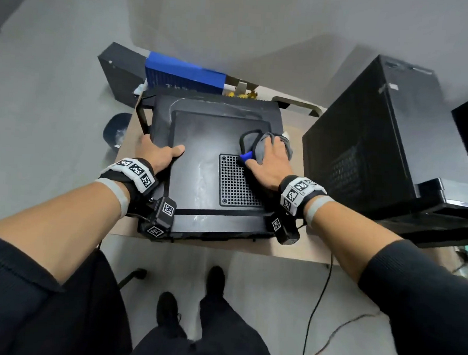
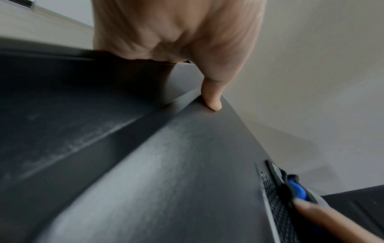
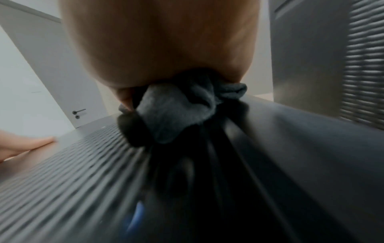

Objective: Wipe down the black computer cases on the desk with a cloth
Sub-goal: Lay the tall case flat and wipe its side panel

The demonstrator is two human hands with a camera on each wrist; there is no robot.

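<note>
Mid-wipe: right hand [image 1: 269, 160] presses a bunched grey cloth [image 1: 272, 142] on the flat case [image 1: 201, 159], fingers curled over it, just past the vent grille [image 1: 238, 183]. Left hand [image 1: 158, 151] grips the case's far-left edge, steadying. Dusty streaks between the hands likely need the next pass. Second case [image 1: 365, 135] stands upright right of the right hand, seemingly untouched. Beige table [image 1: 291, 248], grey walls, cable on floor.
</note>
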